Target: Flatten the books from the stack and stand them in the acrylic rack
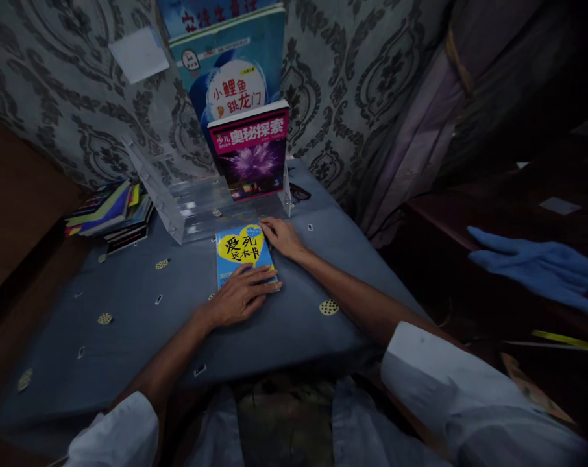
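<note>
Blue tablecloth | left hand open across book | right hand curled at corner, grip unclear

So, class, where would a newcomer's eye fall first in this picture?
Probably the yellow and blue book on the table, with the left hand across its lower part and the right hand at its upper right corner. Behind it, a magenta book stands in a clear rack. A blue glove shows at far right.

From above the near edge of the worktop, the head view looks forward and down at close range, facing the patterned backdrop beyond.
</note>
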Motion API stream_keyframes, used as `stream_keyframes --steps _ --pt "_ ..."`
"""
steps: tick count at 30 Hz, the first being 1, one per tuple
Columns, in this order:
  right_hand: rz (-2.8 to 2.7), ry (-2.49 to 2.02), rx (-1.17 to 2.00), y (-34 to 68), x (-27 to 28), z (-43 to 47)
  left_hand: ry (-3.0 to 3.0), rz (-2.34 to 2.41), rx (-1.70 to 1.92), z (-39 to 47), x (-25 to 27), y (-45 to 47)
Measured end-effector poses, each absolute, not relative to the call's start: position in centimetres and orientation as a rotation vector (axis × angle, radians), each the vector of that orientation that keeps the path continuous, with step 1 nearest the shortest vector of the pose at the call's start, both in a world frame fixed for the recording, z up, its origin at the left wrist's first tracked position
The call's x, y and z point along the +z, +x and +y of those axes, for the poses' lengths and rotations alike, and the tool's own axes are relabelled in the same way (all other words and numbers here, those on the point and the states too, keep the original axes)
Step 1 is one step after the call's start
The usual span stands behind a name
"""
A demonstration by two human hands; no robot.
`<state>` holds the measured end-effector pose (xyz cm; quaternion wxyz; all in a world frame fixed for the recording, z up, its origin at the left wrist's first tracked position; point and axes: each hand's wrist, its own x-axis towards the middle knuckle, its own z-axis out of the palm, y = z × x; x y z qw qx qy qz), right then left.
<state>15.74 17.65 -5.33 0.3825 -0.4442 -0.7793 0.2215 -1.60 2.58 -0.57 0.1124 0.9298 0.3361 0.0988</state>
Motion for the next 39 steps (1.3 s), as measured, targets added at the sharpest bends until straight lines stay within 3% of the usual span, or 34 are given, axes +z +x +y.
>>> stream_keyframes --steps 29,34,39 --pt "-2.069 -1.172 0.555 15.3 -5.6 16.2 2.719 1.008 0.464 2.1 -2.2 -1.5" --pt "-2.129 -1.179 0.498 15.2 -5.4 15.2 2.550 0.907 0.678 0.8 2.9 -0.4" --pt "-2.181 -1.175 0.465 15.6 -5.6 15.4 2.652 0.742 0.463 -7.3 9.7 -1.4"
